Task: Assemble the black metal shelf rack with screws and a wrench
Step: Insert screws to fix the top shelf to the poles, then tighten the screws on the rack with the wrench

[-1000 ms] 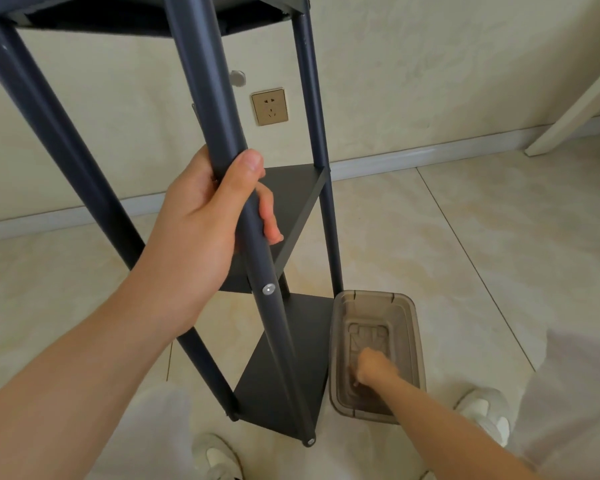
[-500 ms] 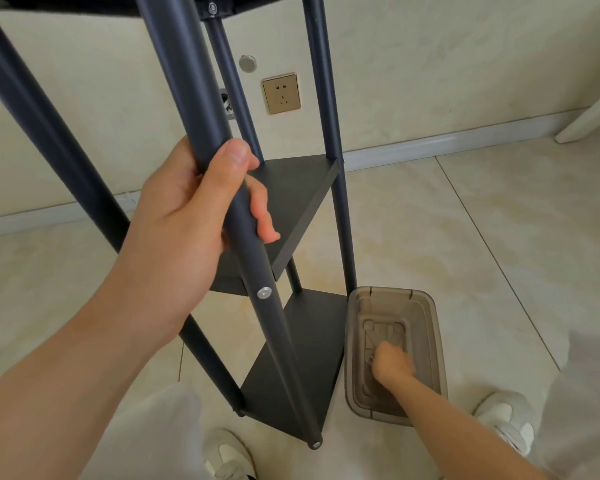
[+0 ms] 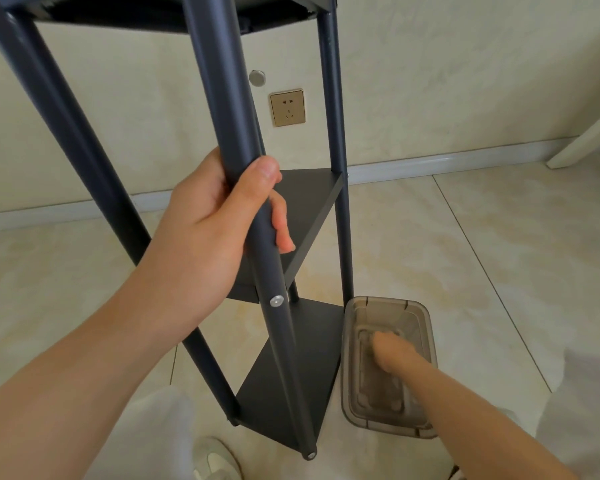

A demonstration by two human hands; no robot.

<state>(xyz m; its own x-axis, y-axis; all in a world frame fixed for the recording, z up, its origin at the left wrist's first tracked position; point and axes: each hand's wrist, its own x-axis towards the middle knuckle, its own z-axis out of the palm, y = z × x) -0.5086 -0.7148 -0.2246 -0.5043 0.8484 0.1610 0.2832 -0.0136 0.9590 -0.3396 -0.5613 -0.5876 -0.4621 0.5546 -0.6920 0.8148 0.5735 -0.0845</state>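
Head view: the left hand (image 3: pixel 208 233) stays wrapped around the front post (image 3: pixel 219 81) of the shelf rack (image 3: pixel 291 382), which stands upright on the floor. The right hand (image 3: pixel 387 351) has barely shifted inside the plastic bin (image 3: pixel 426 317) beside the rack. It is blurred and its grip unreadable, so it is probably still hunting hardware.

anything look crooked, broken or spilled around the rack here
Nothing stands out. The rack stands on the floor with its shelves in place; the left hand grips the front post, the right hand reaches into the plastic box. Its contents are blurred.
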